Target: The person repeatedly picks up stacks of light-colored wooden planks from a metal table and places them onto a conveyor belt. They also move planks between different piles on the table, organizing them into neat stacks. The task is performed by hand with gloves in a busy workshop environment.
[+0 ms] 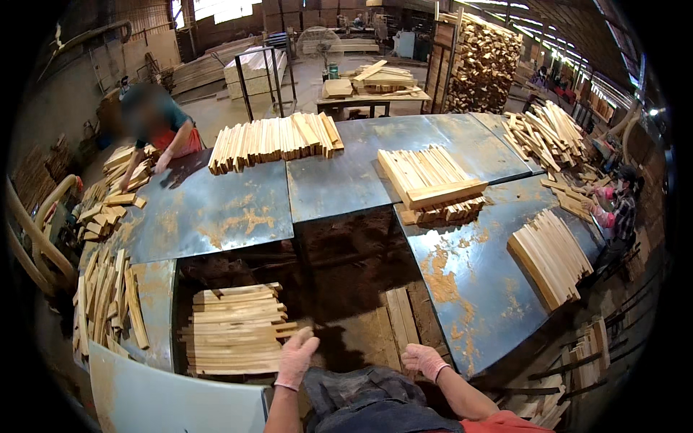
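My left hand point(296, 358), in a pale pinkish glove, is raised beside the right end of a stack of wooden slats point(234, 332). Its fingers are loosely bent, and I see nothing in them. One slat end sticks out of that stack just above the hand; whether they touch I cannot tell. My right hand point(426, 361), gloved the same way, hangs above the floor near the blue metal table's point(462, 289) inner edge, fingers half curled and apparently holding nothing. Beyond it, long boards point(398, 325) lie low down in the gap between the tables.
Metal tabletops surround me on the left, front and right. They carry neat slat stacks point(274, 141), another stack topped by a crosswise board point(447, 193), a slanted stack point(552, 256) and loose piles point(108, 299). Co-workers stand at the far left point(173, 130) and right point(622, 209).
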Demonstrator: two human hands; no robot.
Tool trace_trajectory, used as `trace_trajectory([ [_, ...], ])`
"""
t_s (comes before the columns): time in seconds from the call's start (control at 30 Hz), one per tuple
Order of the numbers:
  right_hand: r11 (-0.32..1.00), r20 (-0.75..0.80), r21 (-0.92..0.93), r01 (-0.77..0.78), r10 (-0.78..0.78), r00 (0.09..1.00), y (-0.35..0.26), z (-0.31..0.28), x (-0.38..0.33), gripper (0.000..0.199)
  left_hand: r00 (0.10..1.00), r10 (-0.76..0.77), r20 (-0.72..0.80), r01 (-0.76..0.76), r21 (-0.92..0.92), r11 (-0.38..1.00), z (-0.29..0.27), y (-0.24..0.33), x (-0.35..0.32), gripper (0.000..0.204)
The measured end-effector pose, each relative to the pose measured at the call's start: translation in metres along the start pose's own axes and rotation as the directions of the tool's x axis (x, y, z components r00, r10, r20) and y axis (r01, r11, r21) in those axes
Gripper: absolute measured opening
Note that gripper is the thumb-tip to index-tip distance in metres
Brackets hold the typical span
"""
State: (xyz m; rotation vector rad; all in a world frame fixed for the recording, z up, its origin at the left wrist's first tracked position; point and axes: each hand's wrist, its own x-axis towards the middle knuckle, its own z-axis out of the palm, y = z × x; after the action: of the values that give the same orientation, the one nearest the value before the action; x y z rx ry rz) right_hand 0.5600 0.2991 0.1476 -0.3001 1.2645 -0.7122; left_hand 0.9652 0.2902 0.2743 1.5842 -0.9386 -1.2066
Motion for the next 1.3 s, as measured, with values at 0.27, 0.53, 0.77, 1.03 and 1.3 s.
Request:
trace_trajectory([
  [0.27,0.994,-0.098,0.043,-0.103,0.107,0.989,-0.088,0.045,0.101,0.045,0.907,-0.221,0.359,0.148,0.219,0.964,0.064,0.01,0.159,0.067],
  [0.53,0.991,-0.05,0.134,0.002,0.005,0.999,-0.245,0.081,0.267,0.014,0.888,-0.322,0.328,0.173,0.41,0.895,0.101,0.002,0.334,0.067],
  [0.77,0.948,0.437,0.316,-0.024,-0.123,0.891,-0.411,0.147,0.389,0.021,0.932,-0.296,0.212,0.271,0.136,0.953,0.126,0.096,0.486,0.067],
  [1.03,0.939,0.11,-0.322,0.118,-0.086,0.99,-0.525,0.245,0.527,0.035,0.946,-0.324,-0.002,0.321,-0.129,0.938,0.095,0.068,0.674,0.054],
  [1.3,0.54,0.031,-0.816,0.207,-0.315,0.948,-0.672,0.336,0.68,0.056,0.929,-0.163,-0.333,0.137,-0.102,0.985,0.032,0.11,0.941,0.035],
])
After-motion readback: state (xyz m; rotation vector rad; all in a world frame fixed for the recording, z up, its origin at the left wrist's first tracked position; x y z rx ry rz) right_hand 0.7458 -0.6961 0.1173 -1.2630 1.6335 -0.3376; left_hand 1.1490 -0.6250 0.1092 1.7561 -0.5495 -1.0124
